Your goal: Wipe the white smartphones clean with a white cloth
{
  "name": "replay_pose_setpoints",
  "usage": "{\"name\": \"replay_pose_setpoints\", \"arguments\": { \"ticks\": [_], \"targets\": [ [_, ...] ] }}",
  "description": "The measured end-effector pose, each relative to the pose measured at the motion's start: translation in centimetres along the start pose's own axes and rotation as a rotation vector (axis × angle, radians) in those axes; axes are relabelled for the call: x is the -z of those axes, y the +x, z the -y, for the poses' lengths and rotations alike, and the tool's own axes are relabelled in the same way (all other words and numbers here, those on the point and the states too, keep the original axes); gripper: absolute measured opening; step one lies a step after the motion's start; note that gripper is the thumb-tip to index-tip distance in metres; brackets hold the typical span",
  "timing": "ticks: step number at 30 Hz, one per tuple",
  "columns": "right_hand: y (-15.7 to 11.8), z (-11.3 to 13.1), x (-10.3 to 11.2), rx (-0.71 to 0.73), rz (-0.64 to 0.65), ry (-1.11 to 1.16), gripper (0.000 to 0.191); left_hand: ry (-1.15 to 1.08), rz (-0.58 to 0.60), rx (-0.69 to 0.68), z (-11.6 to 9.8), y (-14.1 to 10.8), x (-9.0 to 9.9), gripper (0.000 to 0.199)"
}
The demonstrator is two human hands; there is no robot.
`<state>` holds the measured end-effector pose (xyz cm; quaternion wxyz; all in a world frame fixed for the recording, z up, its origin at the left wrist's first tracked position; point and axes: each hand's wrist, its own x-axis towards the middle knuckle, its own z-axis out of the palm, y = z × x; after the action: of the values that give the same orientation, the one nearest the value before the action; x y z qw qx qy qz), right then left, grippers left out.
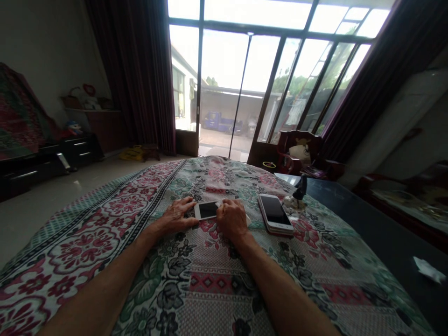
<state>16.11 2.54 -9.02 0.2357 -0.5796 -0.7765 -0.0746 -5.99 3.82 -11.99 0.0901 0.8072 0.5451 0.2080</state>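
A small white smartphone (pixel 207 210) with a dark screen lies flat on the patterned cloth. My left hand (pixel 177 215) rests at its left end, thumb and fingers spread apart beside the edge. Over the phone's right end, my right hand (pixel 231 217) is closed with the knuckles up. Bits of something white, like a tissue (pixel 248 220), peek out around that fist; most of it is hidden. To the right lies a larger white smartphone (pixel 275 212), face up on what looks like another flat device or case.
The floral tablecloth (pixel 210 308) covers the table. A dark figurine on a clear base (pixel 299 191) stands behind the larger phone. On the dark surface (pixel 385 238) at right sits a crumpled white piece (pixel 429 269). A wooden chair (pixel 299 144) stands near the glass doors.
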Motion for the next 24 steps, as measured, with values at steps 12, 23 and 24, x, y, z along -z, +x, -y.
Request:
{"name": "replay_pose_setpoints", "arguments": {
  "ticks": [12, 23, 24],
  "targets": [
    [-0.7, 1.9, 0.2, 0.171, 0.035, 0.113, 0.03, -0.009, 0.004, 0.017, -0.3, 0.0, 0.2, 0.061],
    [-0.2, 0.5, 0.6, 0.141, -0.078, 0.146, 0.032, 0.02, 0.001, 0.019, -0.6, -0.1, 0.3, 0.066],
    [-0.3, 0.7, 0.5, 0.179, -0.077, 0.163, 0.03, 0.029, 0.002, 0.013, -0.6, -0.2, 0.3, 0.069]
  ]
}}
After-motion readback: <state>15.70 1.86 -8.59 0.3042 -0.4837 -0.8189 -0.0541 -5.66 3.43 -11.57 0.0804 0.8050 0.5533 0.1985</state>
